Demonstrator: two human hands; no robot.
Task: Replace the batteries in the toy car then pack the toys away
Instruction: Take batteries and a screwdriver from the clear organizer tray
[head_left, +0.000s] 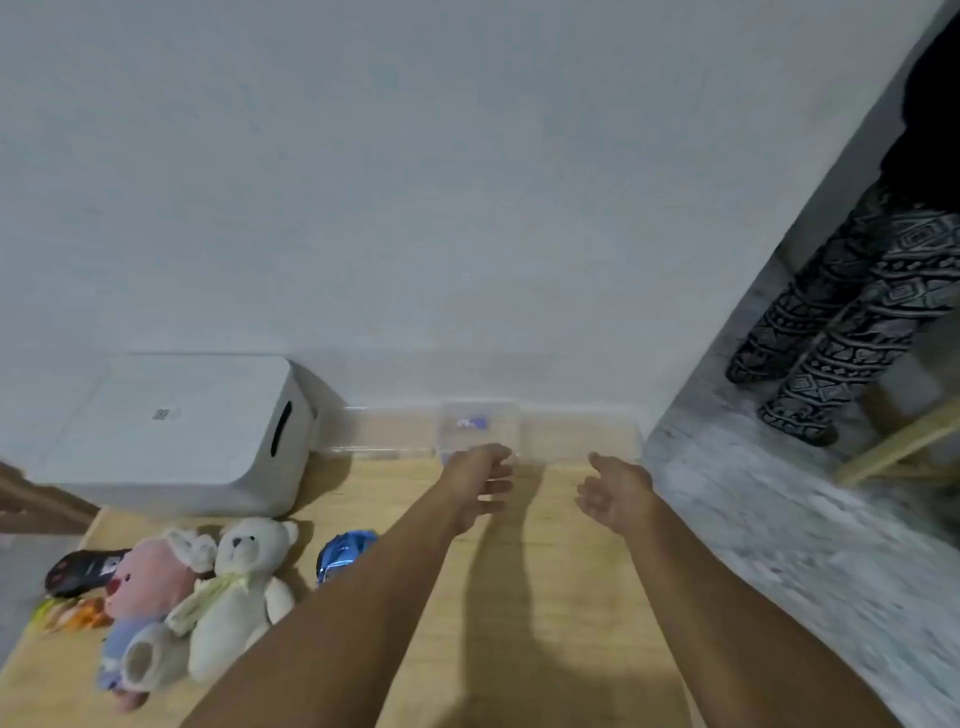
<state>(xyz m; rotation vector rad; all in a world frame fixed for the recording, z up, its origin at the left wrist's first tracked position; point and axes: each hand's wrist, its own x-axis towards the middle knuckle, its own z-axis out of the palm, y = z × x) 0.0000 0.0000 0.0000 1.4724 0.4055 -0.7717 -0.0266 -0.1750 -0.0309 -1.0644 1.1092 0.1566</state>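
A blue toy car (345, 553) lies on the wooden table (561, 597), partly behind my left forearm. At the table's back edge by the wall stands a small clear plastic box (480, 422) with something blue inside. My left hand (480, 486) is stretched out just in front of this box, fingers loosely curled and holding nothing; whether it touches the box is unclear. My right hand (613, 493) reaches forward to the right of the box, palm turned inward and fingers relaxed. A white plush bear (244, 587) and a pink plush toy (140, 592) lie at the front left.
A white lidded storage bin (182, 436) stands at the back left. A low clear tray (384, 436) runs along the wall behind the small box. A black object (83, 569) and an orange toy (72, 613) lie at the table's left edge. A person's patterned legs (852, 332) stand at right.
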